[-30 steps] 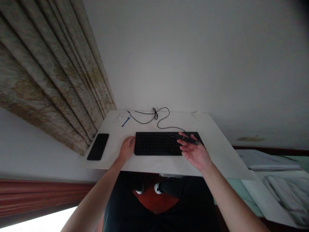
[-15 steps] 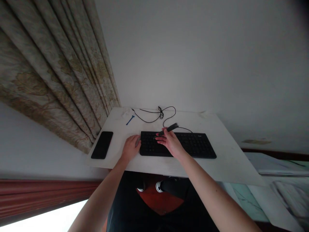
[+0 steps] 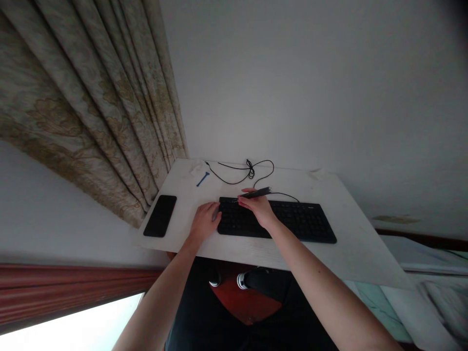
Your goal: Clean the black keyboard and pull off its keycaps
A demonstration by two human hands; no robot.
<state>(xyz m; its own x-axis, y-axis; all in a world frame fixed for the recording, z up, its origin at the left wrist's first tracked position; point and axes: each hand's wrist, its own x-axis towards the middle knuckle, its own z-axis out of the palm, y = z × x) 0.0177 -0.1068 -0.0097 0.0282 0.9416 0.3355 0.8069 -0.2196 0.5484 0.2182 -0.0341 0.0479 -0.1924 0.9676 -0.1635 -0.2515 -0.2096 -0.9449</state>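
Observation:
A black keyboard [image 3: 303, 222] lies on the white table. My right hand [image 3: 260, 208] is over its upper left part, fingers closed round a dark brush [image 3: 260, 192]. The brush's bristled end points right, and a thin wire-like tip shows at the other end, close to the top row of keys. My left hand [image 3: 204, 221] rests at the keyboard's left edge with curled fingers. Something small and grey shows between its thumb and forefinger; I cannot make out what it is.
A black phone [image 3: 160, 216] lies on the table [image 3: 234, 247] at the left. Behind the keyboard are a small blue tool [image 3: 203, 179] and the coiled black cable [image 3: 250, 169]. A patterned curtain [image 3: 109, 97] hangs at the left, and a wall [image 3: 292, 87] stands behind.
The view has shifted slightly, so the table things appear a little further right. My right hand has tilted the brush flatter, bringing its wire end nearer the keyboard's top left. My left hand stays at the edge.

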